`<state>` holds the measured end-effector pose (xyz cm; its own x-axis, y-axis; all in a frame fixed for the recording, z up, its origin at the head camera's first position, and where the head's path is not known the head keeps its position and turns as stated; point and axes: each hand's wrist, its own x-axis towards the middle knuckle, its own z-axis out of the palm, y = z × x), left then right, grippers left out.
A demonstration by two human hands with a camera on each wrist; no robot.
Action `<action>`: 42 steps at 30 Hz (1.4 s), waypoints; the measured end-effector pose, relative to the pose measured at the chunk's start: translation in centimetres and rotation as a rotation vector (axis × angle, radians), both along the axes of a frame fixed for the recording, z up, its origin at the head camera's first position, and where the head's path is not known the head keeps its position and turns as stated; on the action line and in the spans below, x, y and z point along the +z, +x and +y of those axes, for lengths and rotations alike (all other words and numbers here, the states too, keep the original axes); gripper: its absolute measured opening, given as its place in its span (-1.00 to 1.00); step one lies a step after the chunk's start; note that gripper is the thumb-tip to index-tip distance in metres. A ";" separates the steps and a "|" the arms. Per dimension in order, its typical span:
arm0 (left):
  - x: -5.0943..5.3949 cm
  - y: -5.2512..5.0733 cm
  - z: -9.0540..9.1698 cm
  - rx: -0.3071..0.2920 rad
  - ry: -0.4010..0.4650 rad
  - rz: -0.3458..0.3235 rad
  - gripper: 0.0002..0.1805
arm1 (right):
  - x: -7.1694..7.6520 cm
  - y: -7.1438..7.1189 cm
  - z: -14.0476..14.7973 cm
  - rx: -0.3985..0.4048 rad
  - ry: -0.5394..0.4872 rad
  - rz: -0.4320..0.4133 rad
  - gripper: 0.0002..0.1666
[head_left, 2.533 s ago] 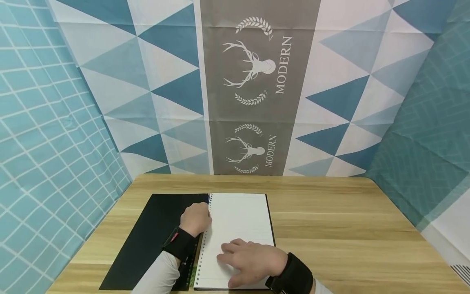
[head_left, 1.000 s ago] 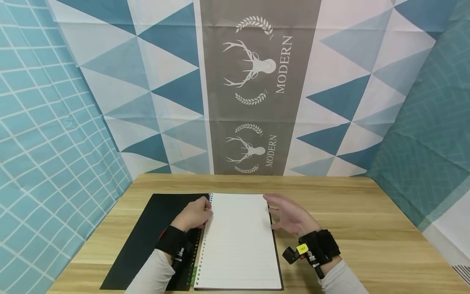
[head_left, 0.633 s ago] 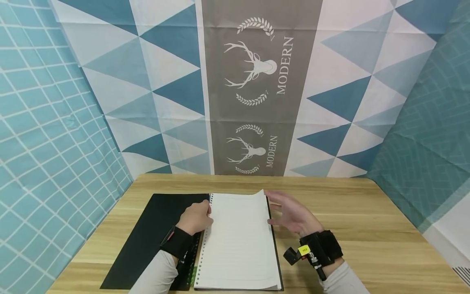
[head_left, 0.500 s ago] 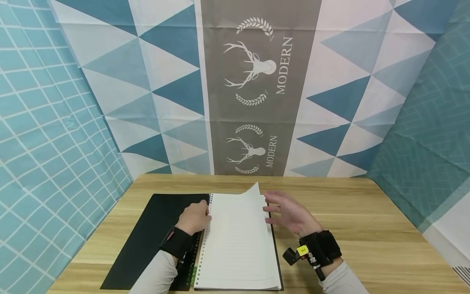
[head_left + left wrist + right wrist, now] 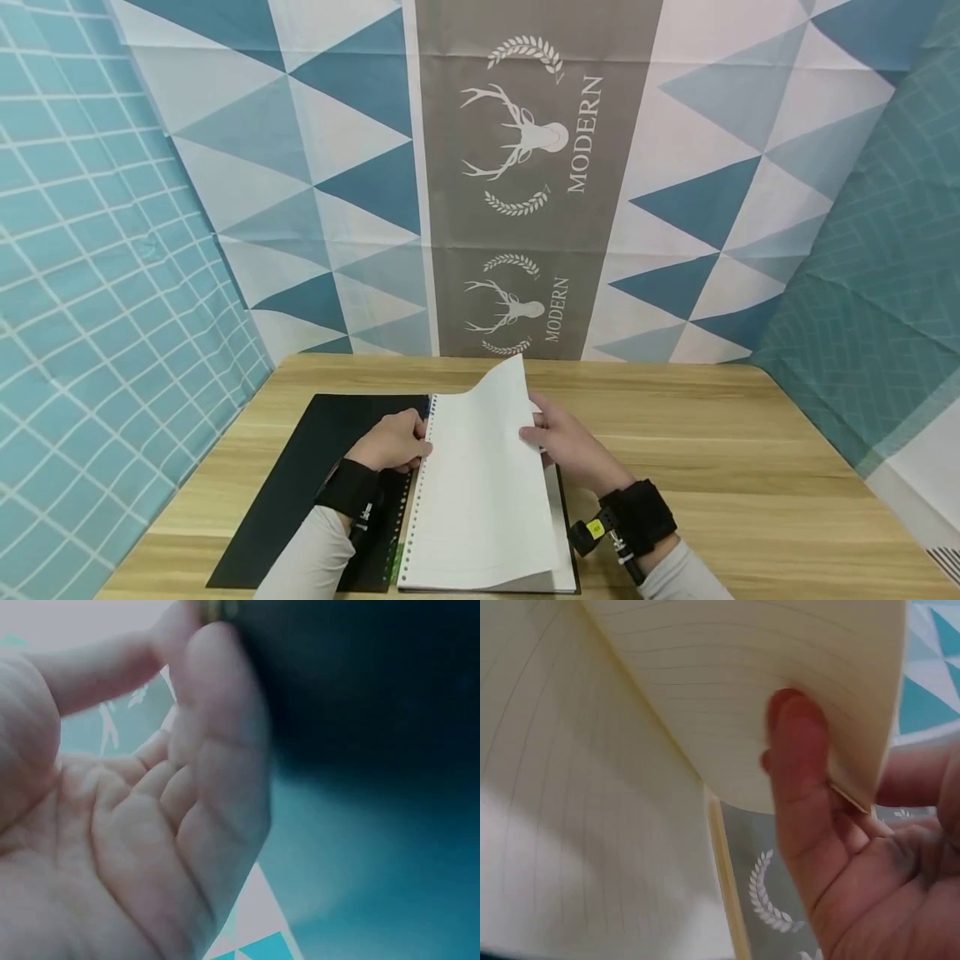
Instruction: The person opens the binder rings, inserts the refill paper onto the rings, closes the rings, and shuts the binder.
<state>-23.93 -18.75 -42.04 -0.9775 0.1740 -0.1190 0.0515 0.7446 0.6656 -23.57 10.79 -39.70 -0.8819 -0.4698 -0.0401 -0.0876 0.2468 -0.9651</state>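
An open ring-hole notebook lies on the table, its black cover (image 5: 262, 517) folded out to the left. Its top lined page (image 5: 480, 492) is raised and curved along the right side. My right hand (image 5: 570, 450) pinches that page's right edge between thumb and fingers; the right wrist view shows the lifted page (image 5: 705, 667) above another lined page (image 5: 585, 847). At the punched-hole binding, my left hand (image 5: 390, 442) grips the notebook's inner edge. In the left wrist view, thumb and index finger meet by the dark, blurred cover (image 5: 360, 682); the exact contact is unclear.
The wooden table (image 5: 720, 475) extends to the right of the notebook. Patterned cloth (image 5: 517, 192) with deer heads and triangles hangs behind it. Blue checked cloth (image 5: 97, 250) stands on the left, teal cloth (image 5: 862, 275) on the right.
My right hand has moved from lying on the page to its right edge and now holds it. The page's far right corner has risen and bent leftward. My left hand stays at the binding.
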 end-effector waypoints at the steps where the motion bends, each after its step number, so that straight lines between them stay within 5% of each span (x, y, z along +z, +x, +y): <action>1: 0.2 0.0 0.0 -0.006 -0.001 -0.010 -0.85 | 0.1 -0.1 0.1 -0.008 -0.031 -0.010 -0.23; 7: 0.4 0.1 0.2 -0.022 -0.060 -0.003 -0.85 | 0.4 -0.2 0.4 -0.101 0.023 -0.018 -0.33; 12: 0.0 -0.2 0.1 -0.004 -0.072 0.009 -0.92 | 0.6 0.3 0.5 -0.153 0.136 -0.113 -0.09; 17: -0.2 -0.4 0.0 0.010 -0.045 -0.007 -0.79 | 1.1 0.6 0.7 -0.124 0.044 -0.202 -0.05; 23: 0.1 -0.2 0.1 0.035 0.006 -0.017 -0.94 | 1.7 0.8 0.9 -0.093 -0.055 -0.254 -0.02; 30: 0.5 0.8 2.0 0.073 -0.266 0.192 -0.72 | 1.6 0.8 0.8 -0.085 -0.079 -0.289 0.01; 34: 0.6 1.3 3.1 0.130 -0.340 0.275 -0.65 | 1.5 0.7 0.8 -0.101 -0.078 -0.270 0.03; 38: 0.5 1.2 3.3 0.153 -0.334 0.281 -0.77 | 1.0 0.5 0.6 -0.152 -0.025 -0.212 -0.04; 42: 0.5 1.2 2.8 0.123 -0.298 0.236 -0.93 | -0.1 0.1 0.6 -0.058 -0.043 -0.218 -0.22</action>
<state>-22.77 -15.91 -41.52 -0.9954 0.0453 0.0841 0.0753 0.9135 0.3998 -23.51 11.37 -39.82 -0.8801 -0.4238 -0.2140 0.1377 0.2035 -0.9693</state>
